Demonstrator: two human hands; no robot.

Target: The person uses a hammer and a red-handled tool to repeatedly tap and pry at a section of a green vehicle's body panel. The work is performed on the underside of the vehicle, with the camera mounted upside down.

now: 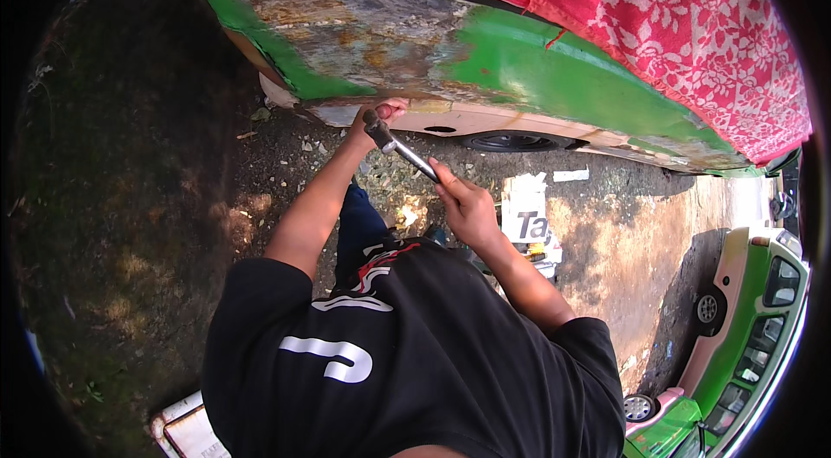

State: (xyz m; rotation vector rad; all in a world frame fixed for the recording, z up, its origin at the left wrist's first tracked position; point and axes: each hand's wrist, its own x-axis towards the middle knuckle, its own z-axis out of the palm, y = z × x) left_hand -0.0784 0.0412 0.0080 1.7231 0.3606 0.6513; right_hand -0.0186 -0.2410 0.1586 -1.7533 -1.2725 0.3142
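My right hand [468, 207] is closed round the handle of a hammer [381, 132], thumb and fingers wrapped on the metal shaft. The hammer's head overlaps my left wrist in the view, just below the car's side. Up against the car's lower edge, my left hand [392, 108] is curled closed; what it grips, if anything, I cannot make out. In front of it is the green car body [528, 60], its paint stripped to rusty, bare metal in a wide patch, with a pale pink lower strip [493, 118].
A red patterned cloth [606, 3] drapes over the car. A dark wheel [512, 141] shows beneath it. Rubble and a printed white sheet [525, 209] lie on the ground [615, 241]. Another green and pink vehicle [736, 345] stands right; a white panel [192, 428] lies lower left.
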